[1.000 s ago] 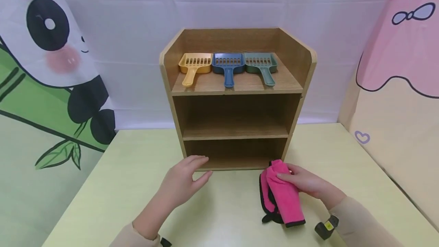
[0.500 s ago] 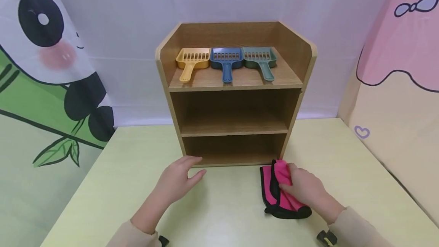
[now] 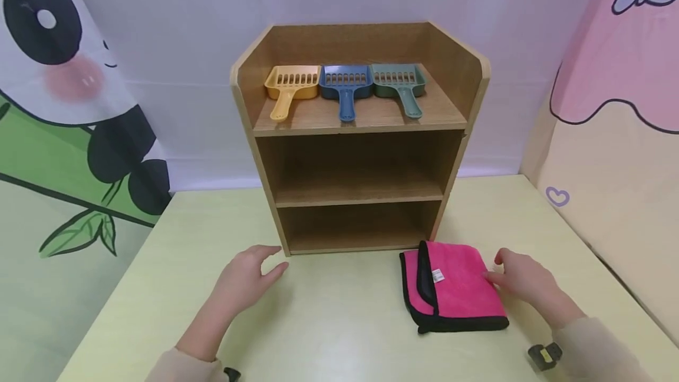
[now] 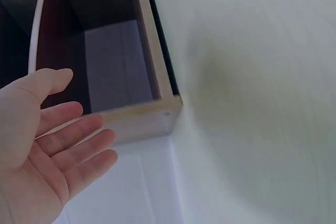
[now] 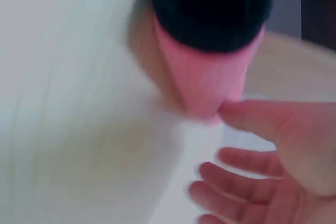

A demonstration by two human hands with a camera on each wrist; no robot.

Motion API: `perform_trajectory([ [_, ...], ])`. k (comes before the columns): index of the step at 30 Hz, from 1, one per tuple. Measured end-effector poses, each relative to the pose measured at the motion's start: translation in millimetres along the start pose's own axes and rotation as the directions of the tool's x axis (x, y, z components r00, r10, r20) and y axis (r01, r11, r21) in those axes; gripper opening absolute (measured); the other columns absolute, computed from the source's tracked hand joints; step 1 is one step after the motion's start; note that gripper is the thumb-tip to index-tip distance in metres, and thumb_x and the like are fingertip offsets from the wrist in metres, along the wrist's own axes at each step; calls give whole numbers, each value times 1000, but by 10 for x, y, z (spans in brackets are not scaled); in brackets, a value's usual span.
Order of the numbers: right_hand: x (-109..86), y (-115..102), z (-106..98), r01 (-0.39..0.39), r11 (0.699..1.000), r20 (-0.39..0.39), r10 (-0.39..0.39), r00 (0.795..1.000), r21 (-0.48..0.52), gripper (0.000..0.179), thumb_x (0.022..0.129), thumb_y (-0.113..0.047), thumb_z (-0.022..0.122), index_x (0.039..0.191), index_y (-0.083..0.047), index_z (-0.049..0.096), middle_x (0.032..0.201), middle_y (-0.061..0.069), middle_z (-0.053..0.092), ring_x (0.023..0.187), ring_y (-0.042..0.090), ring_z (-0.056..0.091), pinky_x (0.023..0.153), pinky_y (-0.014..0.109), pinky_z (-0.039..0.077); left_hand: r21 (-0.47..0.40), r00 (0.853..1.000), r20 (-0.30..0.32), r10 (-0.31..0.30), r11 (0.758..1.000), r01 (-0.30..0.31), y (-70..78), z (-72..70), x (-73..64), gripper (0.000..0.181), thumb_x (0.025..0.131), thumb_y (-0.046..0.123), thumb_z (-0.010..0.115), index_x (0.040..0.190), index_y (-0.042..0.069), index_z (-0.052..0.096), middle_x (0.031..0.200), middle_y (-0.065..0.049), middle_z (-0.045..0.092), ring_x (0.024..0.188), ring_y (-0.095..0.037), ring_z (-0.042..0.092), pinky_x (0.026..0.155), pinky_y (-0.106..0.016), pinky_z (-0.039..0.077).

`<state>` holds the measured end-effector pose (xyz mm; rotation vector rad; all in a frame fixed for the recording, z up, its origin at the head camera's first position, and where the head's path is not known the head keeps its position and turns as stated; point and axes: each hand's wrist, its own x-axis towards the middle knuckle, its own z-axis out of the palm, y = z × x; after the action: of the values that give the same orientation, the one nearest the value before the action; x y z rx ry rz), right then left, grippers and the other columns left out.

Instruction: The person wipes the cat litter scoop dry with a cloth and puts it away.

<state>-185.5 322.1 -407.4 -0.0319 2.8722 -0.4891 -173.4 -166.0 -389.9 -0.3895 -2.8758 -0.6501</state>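
Note:
A folded pink cloth [image 3: 461, 282] with black edging and a small white tag lies on the table, right of centre in the head view. My right hand [image 3: 530, 285] is at its right edge. The thumb touches or nearly touches the fold, and the fingers are spread away from it in the right wrist view, where the cloth [image 5: 210, 72] looks blurred. On the left, my left hand [image 3: 241, 282] hovers over the table by the lower left corner of a wooden shelf [image 3: 350, 199]. In the left wrist view that hand [image 4: 47, 140] holds nothing, its fingers loosely extended.
On the shelf's top tier stand three slotted scoops side by side: a yellow scoop [image 3: 293, 82], a blue scoop [image 3: 346, 82] and a green scoop [image 3: 398, 80]. The pale table [image 3: 339, 323] meets a printed curtain [image 3: 201, 75] behind and at both sides.
My right hand has loosened its grip on the pink cloth and moved right; the cloth now lies unfolded wider and flat on the table. My left hand has shifted left.

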Motion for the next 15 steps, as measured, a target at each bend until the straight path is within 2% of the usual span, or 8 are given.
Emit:
perform_trajectory([
  [4,-125,-409,67,94,993,-92,-100,991,-72,45,76,-30,77,106,-2,59,84,5,64,71,16,57,58,32,52,10,999,14,-40,999,40,-130,-35,9,40,89,28,65,118,1,64,116,-15,66,112,-35,59,93,-50,49],
  [8,-243,-828,262,168,982,-63,-174,983,-80,57,64,-42,84,106,-9,62,82,-1,59,71,12,52,55,25,47,11,998,11,-61,998,61,-231,-43,8,40,89,27,64,118,0,63,116,-17,66,112,-36,59,93,-51,48],
  [12,-280,-948,414,206,967,-6,-209,978,-149,60,58,-34,88,104,-7,61,79,0,51,70,13,46,51,24,41,5,997,19,-76,997,76,-273,-35,-24,40,89,27,64,118,-1,63,116,-18,66,112,-37,59,93,-52,48],
  [15,-269,-916,413,226,963,-5,-229,973,-147,44,62,-19,85,97,-6,61,73,-1,50,66,13,44,50,23,40,0,995,20,-97,995,97,-284,-56,-64,40,89,27,63,118,-1,63,117,-19,65,113,-37,59,94,-52,48],
])
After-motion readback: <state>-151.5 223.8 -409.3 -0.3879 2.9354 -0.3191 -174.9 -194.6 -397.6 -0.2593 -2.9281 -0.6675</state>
